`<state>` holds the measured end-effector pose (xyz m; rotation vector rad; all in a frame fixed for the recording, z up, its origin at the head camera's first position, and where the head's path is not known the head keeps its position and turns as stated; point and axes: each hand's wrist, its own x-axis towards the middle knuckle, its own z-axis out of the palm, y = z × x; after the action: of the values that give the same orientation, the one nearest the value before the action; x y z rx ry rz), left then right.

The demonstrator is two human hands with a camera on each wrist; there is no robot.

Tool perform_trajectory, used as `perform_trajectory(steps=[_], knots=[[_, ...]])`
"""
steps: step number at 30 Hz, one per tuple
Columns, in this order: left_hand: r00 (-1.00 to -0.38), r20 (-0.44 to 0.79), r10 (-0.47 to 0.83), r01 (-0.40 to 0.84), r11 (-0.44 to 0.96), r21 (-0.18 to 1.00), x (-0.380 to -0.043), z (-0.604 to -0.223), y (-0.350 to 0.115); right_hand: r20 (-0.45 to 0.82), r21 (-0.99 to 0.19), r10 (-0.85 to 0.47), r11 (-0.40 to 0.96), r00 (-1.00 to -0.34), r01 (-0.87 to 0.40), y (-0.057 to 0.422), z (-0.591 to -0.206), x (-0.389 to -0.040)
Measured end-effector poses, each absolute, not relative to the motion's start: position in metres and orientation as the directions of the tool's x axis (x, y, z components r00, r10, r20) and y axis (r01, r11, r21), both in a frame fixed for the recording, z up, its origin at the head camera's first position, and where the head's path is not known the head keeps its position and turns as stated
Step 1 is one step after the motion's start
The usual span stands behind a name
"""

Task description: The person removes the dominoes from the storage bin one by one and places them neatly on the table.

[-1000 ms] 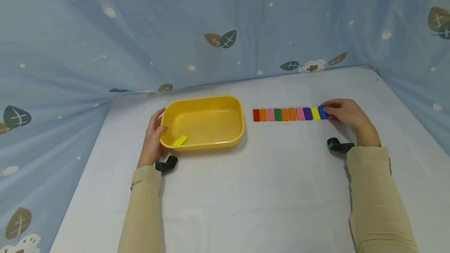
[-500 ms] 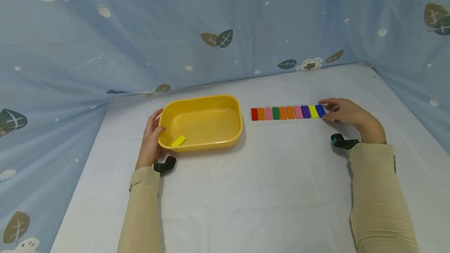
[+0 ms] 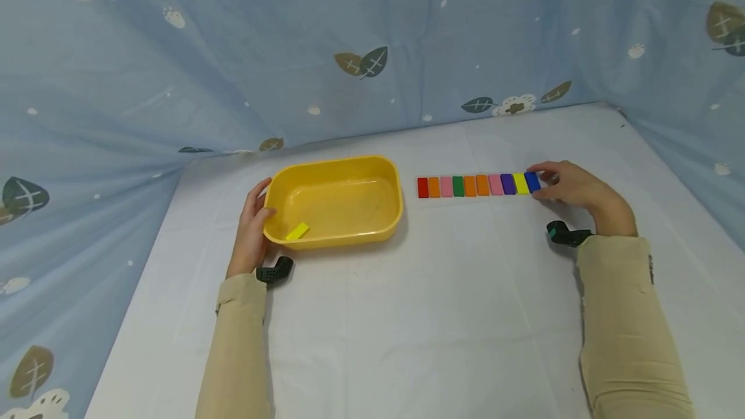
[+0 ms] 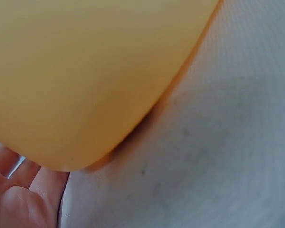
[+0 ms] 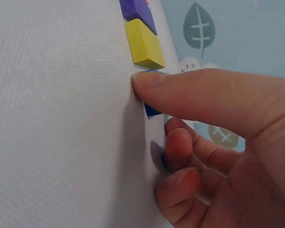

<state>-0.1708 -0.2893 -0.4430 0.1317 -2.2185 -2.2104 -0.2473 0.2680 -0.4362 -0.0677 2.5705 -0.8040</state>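
My left hand (image 3: pixel 250 231) holds the left side of a yellow plastic tub (image 3: pixel 349 202), thumb at the rim and fingers along the outside. Inside the tub, near its front left corner, lies a bright yellow block (image 3: pixel 298 231). At the right end of a row of coloured blocks, my right hand (image 3: pixel 576 189) pinches a blue block (image 3: pixel 532 182) by its near and far ends with thumb and index finger. The thumb covers much of that block in the right wrist view, where a yellow block (image 5: pixel 145 45) stands just beyond it, followed by a purple one (image 5: pixel 137 12).
Leftward the row runs through pink, orange and green blocks to a red block (image 3: pixel 423 187), a short way from the tub. A white cloth (image 3: pixel 431 315) covers the table. Blue patterned curtain (image 3: pixel 279 50) hangs behind and at both sides.
The right hand has shifted its fingers from the blue block's right side to its near and far ends. The blue block now lies in line beside the yellow one. The left hand stays put.
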Motion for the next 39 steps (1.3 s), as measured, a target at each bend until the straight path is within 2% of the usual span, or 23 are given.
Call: perform_trajectory(steps=[7, 13, 19, 23, 28, 39], knots=[[-0.998, -0.039, -0.058, -0.040, 0.004, 0.999, -0.171, -0.445, -0.292, -0.363, -0.621, -0.170, 0.777, -0.916, 0.102, 0.275, -0.430, -0.241], [-0.999, -0.018, -0.032, -0.018, -0.002, 1.000, -0.172, -0.440, -0.290, -0.230, -0.685, -0.003, 0.711, -0.973, 0.159, 0.277, -0.432, -0.245], [-1.000, -0.010, -0.030, -0.010, -0.015, 1.000, -0.174, -0.440, -0.291, -0.039, -0.775, 0.009, 0.631, -0.999, 0.036, 0.261, -0.434, -0.255], [-0.999, -0.019, -0.029, -0.018, -0.026, 0.999, -0.172, -0.442, -0.293, 0.035, -0.790, -0.053, 0.610, -0.998, -0.060, 0.224, -0.423, -0.248], [-0.999, -0.028, -0.044, -0.027, -0.022, 0.999, -0.170, -0.443, -0.293, 0.078, -0.774, -0.233, 0.599, -0.969, -0.206, 0.175, -0.407, -0.237], [-0.997, -0.047, -0.063, -0.048, 0.003, 0.999, -0.169, -0.441, -0.291, 0.075, -0.761, -0.405, 0.567, -0.911, -0.315, 0.114, -0.401, -0.228]])
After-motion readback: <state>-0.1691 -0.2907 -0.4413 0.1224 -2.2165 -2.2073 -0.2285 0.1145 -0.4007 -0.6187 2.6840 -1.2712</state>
